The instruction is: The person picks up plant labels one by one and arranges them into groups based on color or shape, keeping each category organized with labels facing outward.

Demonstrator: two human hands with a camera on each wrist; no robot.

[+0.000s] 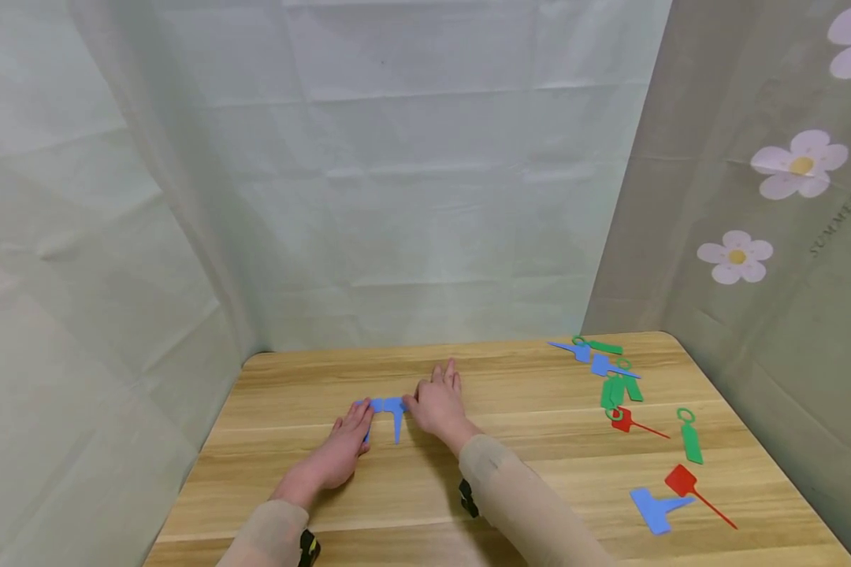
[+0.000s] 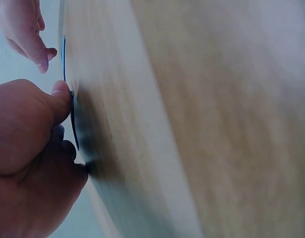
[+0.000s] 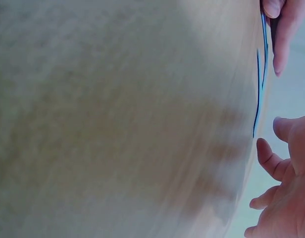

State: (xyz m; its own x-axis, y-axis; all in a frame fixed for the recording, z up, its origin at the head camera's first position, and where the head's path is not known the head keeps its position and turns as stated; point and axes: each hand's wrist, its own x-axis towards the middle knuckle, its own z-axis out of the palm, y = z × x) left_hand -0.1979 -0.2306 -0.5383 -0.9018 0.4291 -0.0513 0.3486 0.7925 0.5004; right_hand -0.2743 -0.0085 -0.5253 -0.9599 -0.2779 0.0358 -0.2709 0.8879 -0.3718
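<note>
Two blue T-shaped plant labels lie end to end near the middle of the wooden table. My left hand (image 1: 339, 455) rests over the left label (image 1: 377, 405), fingers extended, hiding most of it. In the left wrist view, the left thumb (image 2: 62, 101) touches the thin edge of this label. The right label (image 1: 397, 417) has its narrow stem pointing towards me. By its right end is my right hand (image 1: 440, 403), with the thumb at the label's edge and the other fingers stretched forward. Whether that thumb touches the label is unclear; in the right wrist view, its fingers are spread.
On the right of the wooden table (image 1: 539, 472) lie more blue T-shaped labels (image 1: 656, 510), red square-headed labels (image 1: 681, 480) with thin stems, and several green ringed tags (image 1: 691, 442). Some overlap. Pale cloth walls (image 1: 425, 197) stand behind and at both sides.
</note>
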